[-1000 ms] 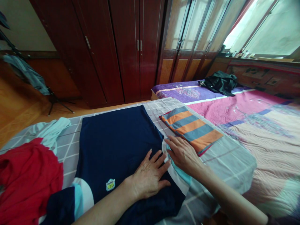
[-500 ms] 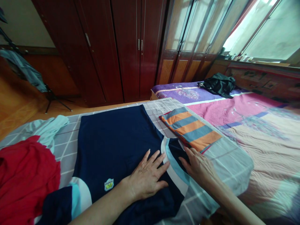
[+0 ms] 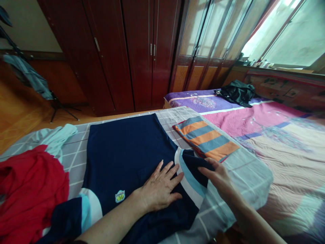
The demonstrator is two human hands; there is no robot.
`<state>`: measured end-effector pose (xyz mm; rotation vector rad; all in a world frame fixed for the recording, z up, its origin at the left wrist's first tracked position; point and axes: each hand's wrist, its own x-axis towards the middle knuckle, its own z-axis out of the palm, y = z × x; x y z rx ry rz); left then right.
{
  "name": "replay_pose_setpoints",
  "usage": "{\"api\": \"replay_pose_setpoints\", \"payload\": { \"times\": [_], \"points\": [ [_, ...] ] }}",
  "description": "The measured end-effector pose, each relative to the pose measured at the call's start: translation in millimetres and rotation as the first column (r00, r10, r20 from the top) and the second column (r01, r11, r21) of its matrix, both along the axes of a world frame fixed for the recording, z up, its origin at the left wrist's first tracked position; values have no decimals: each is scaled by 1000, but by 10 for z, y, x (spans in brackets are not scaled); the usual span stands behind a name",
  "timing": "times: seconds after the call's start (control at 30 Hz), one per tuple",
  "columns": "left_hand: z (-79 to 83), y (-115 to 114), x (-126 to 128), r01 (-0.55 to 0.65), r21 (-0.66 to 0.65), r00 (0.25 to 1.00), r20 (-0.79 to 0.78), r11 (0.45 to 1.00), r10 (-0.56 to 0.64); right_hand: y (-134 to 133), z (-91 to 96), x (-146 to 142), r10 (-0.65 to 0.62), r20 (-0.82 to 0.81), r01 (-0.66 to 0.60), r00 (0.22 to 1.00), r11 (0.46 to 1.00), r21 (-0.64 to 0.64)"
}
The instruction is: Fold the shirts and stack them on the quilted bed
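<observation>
A navy T-shirt (image 3: 122,149) with white and light blue bands at the sleeves is spread over a grey checked cloth (image 3: 243,183). My left hand (image 3: 162,188) lies flat on its chest, fingers spread, close to the banded sleeve. My right hand (image 3: 219,174) pinches the navy end of that sleeve between thumb and fingers, lifting it a little off the cloth. Beside the sleeve lies a folded orange and grey striped garment (image 3: 207,137). The other sleeve (image 3: 68,217) of the shirt sticks out at lower left, partly behind my left forearm.
A crumpled red garment (image 3: 33,193) and a pale mint one (image 3: 59,135) lie on the left. To the right is a bed with a patterned cover (image 3: 274,159) and a black garment (image 3: 236,92). Dark red wardrobes (image 3: 139,67) stand behind; a tripod (image 3: 57,105) is at far left.
My right hand has closed on the sleeve end and raised it slightly, shifting a little to the right. My left hand stays flat on the shirt.
</observation>
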<state>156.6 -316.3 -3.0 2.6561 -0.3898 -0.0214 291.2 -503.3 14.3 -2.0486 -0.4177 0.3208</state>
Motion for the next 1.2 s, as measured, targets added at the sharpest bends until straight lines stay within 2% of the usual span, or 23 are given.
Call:
{"api": "replay_pose_setpoints", "payload": {
  "times": [0.07,0.1,0.17,0.23,0.3,0.33,0.37,0.4,0.47,0.53,0.6,0.73,0.93,1.03,1.2],
  "points": [
    [34,37,24,-3,-72,1000,-26,997,1,85,29,-102,26,198,-21,980,999,-25],
    [49,63,43,-29,-136,999,-35,990,25,143,41,-177,84,325,-72,942,996,-48],
    [64,125,91,-158,-307,987,-43,939,152,275,49,-356,260,543,-230,798,965,-125],
    [56,183,137,-317,-476,943,-67,820,325,391,27,-542,485,620,-420,617,869,-261],
    [34,223,163,-410,-576,895,-102,707,435,455,-21,-686,660,581,-542,476,741,-397],
    [23,233,165,-427,-597,883,-114,679,455,460,-50,-731,705,560,-566,435,698,-438],
    [14,236,162,-440,-600,876,-121,669,467,446,-80,-754,719,556,-568,417,684,-458],
    [9,232,154,-454,-583,869,-122,674,480,416,-110,-759,708,568,-547,421,697,-464],
    [12,212,132,-496,-497,849,-104,712,519,313,-162,-721,647,614,-467,452,758,-455],
    [30,185,116,-529,-371,833,-56,763,550,184,-200,-653,587,652,-371,480,809,-455],
    [55,159,114,-537,-243,833,-7,808,553,67,-223,-588,549,670,-292,500,835,-467],
    [87,128,137,-530,-70,846,25,845,533,-14,-214,-536,524,660,-273,538,849,-452],
    [65,147,133,-550,-126,832,1,826,554,170,-95,-611,463,691,-355,556,883,-306],
    [64,157,119,-576,-73,816,9,814,578,288,-53,-659,452,685,-393,571,884,-255],
    [86,122,106,-554,91,833,54,828,551,414,-94,-696,547,618,-421,564,835,-355]
  ]
}}
